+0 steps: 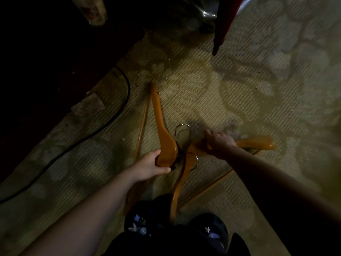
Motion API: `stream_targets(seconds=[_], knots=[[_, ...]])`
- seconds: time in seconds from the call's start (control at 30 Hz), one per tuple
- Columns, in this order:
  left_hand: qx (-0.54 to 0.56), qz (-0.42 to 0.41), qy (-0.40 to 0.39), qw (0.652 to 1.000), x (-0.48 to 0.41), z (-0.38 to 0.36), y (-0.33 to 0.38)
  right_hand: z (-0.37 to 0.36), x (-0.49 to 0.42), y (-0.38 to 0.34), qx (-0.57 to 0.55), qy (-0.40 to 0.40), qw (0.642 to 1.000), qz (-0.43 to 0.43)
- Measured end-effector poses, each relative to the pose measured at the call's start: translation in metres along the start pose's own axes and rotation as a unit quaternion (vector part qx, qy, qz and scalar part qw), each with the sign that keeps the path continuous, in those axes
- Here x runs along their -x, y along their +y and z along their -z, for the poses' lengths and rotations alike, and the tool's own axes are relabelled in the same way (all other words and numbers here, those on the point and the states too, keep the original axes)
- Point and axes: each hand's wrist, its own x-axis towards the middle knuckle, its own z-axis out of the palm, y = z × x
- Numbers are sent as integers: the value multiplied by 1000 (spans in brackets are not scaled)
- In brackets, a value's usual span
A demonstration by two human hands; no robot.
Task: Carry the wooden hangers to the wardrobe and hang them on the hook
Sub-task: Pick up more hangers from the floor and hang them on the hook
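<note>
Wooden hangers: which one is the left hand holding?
The orange wooden hanger pointing away toward the black cable; the left hand holds its broad end, the right hand another hanger.

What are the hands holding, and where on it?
The left hand grips one wooden hanger at its broad middle; the right hand grips a second hanger along its arm.

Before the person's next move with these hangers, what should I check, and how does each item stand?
1. Left hand grips the left hanger: ok.
2. Right hand curled over the right hanger: ok.
3. Metal hooks free of each other: cannot tell, they overlap.
4. Black cable apart from both hangers: ok.
5. Wardrobe in view: not ok.
</note>
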Motion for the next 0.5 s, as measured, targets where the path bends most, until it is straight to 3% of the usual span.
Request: stream_targets(seconds=[0.27,0.4,0.5], knots=[[91,-10,46,995,89,-1,16,26,92,-2,55,-136,989,16],[107,-9,81,991,149,0,18,40,149,-13,-31,-155,987,-11],[151,15,122,981,202,5,25,62,195,-25,-93,-126,987,-23]])
